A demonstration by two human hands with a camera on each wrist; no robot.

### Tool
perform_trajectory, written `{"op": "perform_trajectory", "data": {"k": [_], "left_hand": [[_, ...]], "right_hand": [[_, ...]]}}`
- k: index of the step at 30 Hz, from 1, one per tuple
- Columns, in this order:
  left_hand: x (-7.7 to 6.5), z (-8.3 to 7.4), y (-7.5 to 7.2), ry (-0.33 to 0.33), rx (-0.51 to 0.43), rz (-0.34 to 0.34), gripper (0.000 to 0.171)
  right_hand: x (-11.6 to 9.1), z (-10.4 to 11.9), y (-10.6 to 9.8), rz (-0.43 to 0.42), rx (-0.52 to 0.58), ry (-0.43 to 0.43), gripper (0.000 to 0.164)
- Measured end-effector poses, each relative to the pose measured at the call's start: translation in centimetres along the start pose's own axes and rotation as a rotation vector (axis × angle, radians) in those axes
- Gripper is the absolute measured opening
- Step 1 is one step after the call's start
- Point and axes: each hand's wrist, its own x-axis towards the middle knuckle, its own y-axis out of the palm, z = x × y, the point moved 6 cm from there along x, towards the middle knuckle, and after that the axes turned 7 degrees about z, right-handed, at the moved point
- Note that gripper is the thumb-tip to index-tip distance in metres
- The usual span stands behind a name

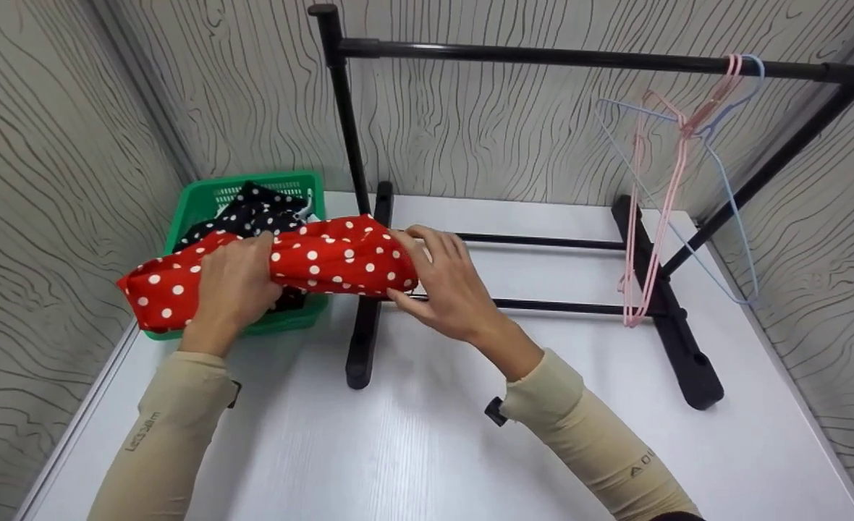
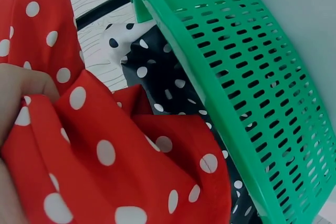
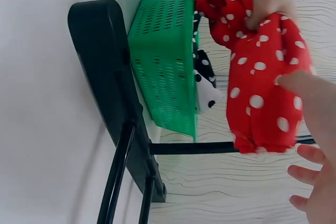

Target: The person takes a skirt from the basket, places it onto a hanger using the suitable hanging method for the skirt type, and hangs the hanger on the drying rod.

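A red cloth with white polka dots [image 1: 340, 257] is bunched lengthwise over the green basket [image 2: 173, 30]. My left hand [image 1: 233, 286] grips it around its middle, with one end sticking out to the left. At the cloth's right end is my right hand [image 1: 447, 286], its fingers spread and its thumb at the fabric in the right wrist view. Inside the basket lie black garments with white dots [image 2: 181, 85] and a white piece with black dots [image 3: 205, 94]. The red cloth hides part of the basket's near side.
A black clothes rack [image 1: 543, 54] stands right of the basket, its left foot [image 1: 360, 354] close by. Pink hangers [image 1: 677, 188] and a blue hanger [image 1: 732, 195] hang at the right of its bar. Wood-patterned walls [image 1: 470, 130] enclose the white table [image 1: 412, 434].
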Motion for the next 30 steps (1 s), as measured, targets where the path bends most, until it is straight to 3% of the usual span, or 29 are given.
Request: {"op": "perform_trajectory", "data": {"k": [3,8,13,16,19,23,30], "left_hand": [[0.1,0.0,-0.3,0.015,-0.002,-0.044,0.043],[0.2,-0.3,-0.2,0.028,0.0,-0.059,0.044],[0.1,-0.3,-0.3,0.034,0.015,-0.074,0.044],[0.1,-0.3,-0.4,0.036,0.012,-0.082,0.042],[0.1,-0.3,-0.4,0.037,0.007,-0.083,0.042],[0.1,-0.4,-0.4,0.035,0.002,-0.08,0.043],[0.0,-0.9,-0.1,0.052,-0.001,-0.059,0.042]], "right_hand": [[-2.2,0.1,-1.6,-0.008,0.014,-0.004,0.066],[-6.5,1.5,-5.5,-0.022,0.016,-0.058,0.06],[-9.5,2.5,-11.6,-0.191,0.033,-0.136,0.05],[-10.8,1.9,-15.3,-0.329,0.047,-0.122,0.043],[-11.8,0.1,-18.0,-0.431,0.058,-0.052,0.04],[-12.8,-3.2,-20.7,-0.502,0.047,0.086,0.041],[-16.0,-9.9,-23.5,-0.546,-0.04,0.364,0.046]]}}
